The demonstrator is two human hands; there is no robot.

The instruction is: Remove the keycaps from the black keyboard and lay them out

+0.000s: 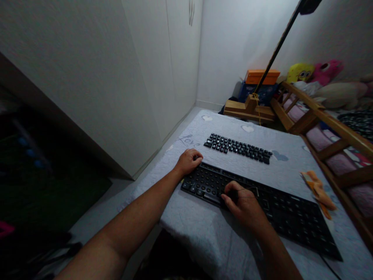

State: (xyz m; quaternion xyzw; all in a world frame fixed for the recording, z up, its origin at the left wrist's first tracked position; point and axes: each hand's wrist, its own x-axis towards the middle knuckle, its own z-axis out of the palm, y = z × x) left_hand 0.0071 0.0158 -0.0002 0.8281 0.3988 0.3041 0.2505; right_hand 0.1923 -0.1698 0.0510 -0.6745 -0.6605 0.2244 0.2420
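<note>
A black keyboard lies slantwise on the cloth-covered table, with many keycaps gone from its left part and bare key posts showing. At its far left corner, my left hand is closed on the edge with curled fingers. My right hand is over the middle of the front rows, thumb and fingers pinched together. Thin wire sticks out from that hand, apparently a wire keycap puller; the rest is hidden by the fingers. Loose black keycaps are set out in rows behind the keyboard.
An orange brush-like item lies at the table's right. The pale patterned cloth covers the table. A wooden bed rail runs along the right, a wardrobe on the left. Behind stands a wooden base with a pole.
</note>
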